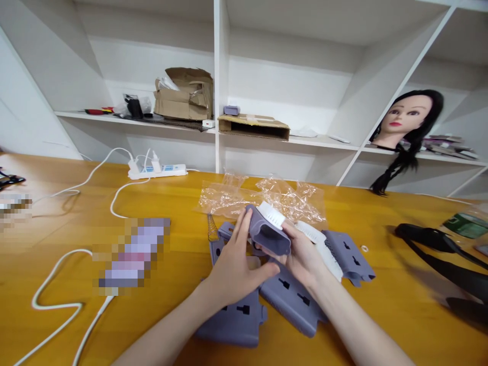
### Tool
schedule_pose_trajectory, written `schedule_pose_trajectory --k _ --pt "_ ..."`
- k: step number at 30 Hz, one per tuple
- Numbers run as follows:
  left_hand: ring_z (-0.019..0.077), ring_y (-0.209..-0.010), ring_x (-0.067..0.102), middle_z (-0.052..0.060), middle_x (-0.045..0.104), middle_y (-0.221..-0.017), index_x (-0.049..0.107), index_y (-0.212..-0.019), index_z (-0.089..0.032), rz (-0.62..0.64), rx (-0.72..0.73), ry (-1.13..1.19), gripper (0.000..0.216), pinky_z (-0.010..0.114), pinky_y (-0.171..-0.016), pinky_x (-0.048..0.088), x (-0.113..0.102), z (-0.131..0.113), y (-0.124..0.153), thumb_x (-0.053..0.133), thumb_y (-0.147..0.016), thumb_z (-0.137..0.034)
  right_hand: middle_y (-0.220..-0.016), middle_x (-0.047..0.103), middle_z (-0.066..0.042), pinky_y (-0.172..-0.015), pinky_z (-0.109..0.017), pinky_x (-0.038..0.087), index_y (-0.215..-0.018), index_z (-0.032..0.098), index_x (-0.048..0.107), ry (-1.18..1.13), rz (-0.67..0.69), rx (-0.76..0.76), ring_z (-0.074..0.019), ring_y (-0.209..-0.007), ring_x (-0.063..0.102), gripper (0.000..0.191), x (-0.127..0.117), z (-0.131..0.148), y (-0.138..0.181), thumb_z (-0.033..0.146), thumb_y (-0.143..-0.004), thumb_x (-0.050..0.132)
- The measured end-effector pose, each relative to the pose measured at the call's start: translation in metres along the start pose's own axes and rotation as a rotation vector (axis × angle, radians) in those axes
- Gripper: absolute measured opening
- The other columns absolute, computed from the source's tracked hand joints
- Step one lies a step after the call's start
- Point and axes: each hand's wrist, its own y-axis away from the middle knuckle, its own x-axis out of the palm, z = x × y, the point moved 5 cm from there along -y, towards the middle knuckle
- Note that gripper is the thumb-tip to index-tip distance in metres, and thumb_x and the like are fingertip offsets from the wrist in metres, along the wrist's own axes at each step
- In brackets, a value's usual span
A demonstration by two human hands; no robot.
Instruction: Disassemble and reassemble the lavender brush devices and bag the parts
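Purple casing (pixel 269 235) partly hides the right hand (pixel 300 255).

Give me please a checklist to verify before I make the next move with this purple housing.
1. Right hand holds the purple housing: ok.
2. Left hand touches it: ok, fingers along its side.
3. Housing's open end visible: ok.
4. White toothed piece fully seated: cannot tell.
5. Nothing lying below the hands: not ok, other purple housings are there.
6. White cable apart from both hands: ok, off to the left.
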Motion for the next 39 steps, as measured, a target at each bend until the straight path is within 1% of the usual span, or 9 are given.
schedule_pose_trajectory --k 3,8,11,14,17,19,23,31,39 --pt "0.032 -0.137 0.027 0.009 0.034 -0.149 0.029 -0.144 -0.028 -0.04 -0.018 0.002 0.087 0.046 -0.111 0.018 0.004 0.002 0.001 0.073 -0.069 -0.026 -0.076 0.071 -0.006 -0.058 -0.029 0.053 -0.102 0.017 0.062 -0.046 0.061 0.064 -0.0183 -0.066 0.066 0.025 0.008 -0.009 0.004 0.032 -0.084 0.053" --pt "0.0294 -0.121 0.047 0.009 0.053 -0.132 0.045 -0.132 -0.024 -0.119 -0.068 0.207 0.065 0.043 -0.104 0.032 -0.004 0.002 -0.005 0.068 -0.071 -0.02 -0.082 0.069 -0.006 -0.059 -0.026 0.051 -0.11 0.019 0.056 0.05 0.15 0.128 -0.0143 -0.061 0.066 0.031 0.017 -0.015 0.014 0.039 -0.091 0.042" --pt "0.0233 -0.113 0.054 0.004 0.061 -0.121 0.051 -0.124 -0.023 -0.213 -0.102 0.375 0.057 0.034 -0.095 0.041 -0.013 0.004 -0.01 0.061 -0.07 -0.012 -0.091 0.066 -0.003 -0.062 -0.027 0.05 -0.129 0.028 0.042 0.241 0.141 -0.033 -0.0154 -0.066 0.069 0.043 0.018 -0.007 0.018 0.039 -0.088 0.048" --pt "0.0208 -0.107 0.057 0.002 0.065 -0.112 0.054 -0.122 -0.022 -0.291 -0.169 0.566 0.059 0.027 -0.084 0.045 -0.024 0.007 -0.015 0.056 -0.066 -0.008 -0.111 0.059 -0.005 -0.073 -0.034 0.051 -0.139 0.034 0.03 0.538 0.037 -0.29 -0.0174 -0.076 0.068 0.065 0.011 0.01 0.018 0.041 -0.081 0.059" --pt "0.022 -0.102 0.061 0.005 0.068 -0.11 0.059 -0.119 -0.02 -0.208 -0.275 0.664 0.052 0.026 -0.079 0.048 -0.029 0.006 -0.019 0.061 -0.068 -0.013 -0.138 0.042 -0.01 -0.083 -0.041 0.05 -0.143 0.036 0.021 0.79 0.045 -0.484 -0.0231 -0.097 0.062 0.089 0.006 0.025 0.015 0.039 -0.07 0.071" --pt "0.0226 -0.096 0.064 0.006 0.07 -0.106 0.062 -0.115 -0.018 -0.087 -0.351 0.683 0.048 0.027 -0.077 0.049 -0.03 0.005 -0.021 0.067 -0.067 -0.016 -0.145 0.035 -0.008 -0.088 -0.042 0.049 -0.144 0.036 0.021 0.865 0.186 -0.498 -0.0267 -0.112 0.054 0.1 0.005 0.028 0.011 0.031 -0.062 0.078" --pt "0.024 -0.095 0.066 0.008 0.071 -0.105 0.065 -0.113 -0.019 0.09 -0.432 0.733 0.053 0.028 -0.078 0.051 -0.028 0.006 -0.02 0.072 -0.06 -0.014 -0.139 0.045 -0.004 -0.1 -0.046 0.042 -0.138 0.035 0.037 0.921 0.36 -0.475 -0.0291 -0.121 0.048 0.091 -0.001 0.027 0.005 0.024 -0.059 0.08" --pt "0.0284 -0.11 0.06 0.008 0.068 -0.115 0.069 -0.104 -0.02 0.045 -0.395 0.706 0.046 0.034 -0.089 0.049 -0.017 0.01 -0.017 0.074 -0.058 -0.011 -0.136 0.047 -0.005 -0.106 -0.047 0.035 -0.137 0.033 0.036 1.014 0.396 -0.583 -0.0287 -0.123 0.046 0.095 -0.009 0.026 0.001 0.028 -0.054 0.084" --pt "0.0268 -0.106 0.062 0.007 0.068 -0.115 0.069 -0.107 -0.022 0.087 -0.373 0.72 0.046 0.028 -0.081 0.051 -0.016 0.009 -0.014 0.073 -0.061 -0.013 -0.141 0.044 -0.006 -0.109 -0.05 0.028 -0.138 0.032 0.037 1.083 0.451 -0.666 -0.0304 -0.128 0.041 0.102 -0.006 0.03 0.004 0.041 -0.048 0.086"
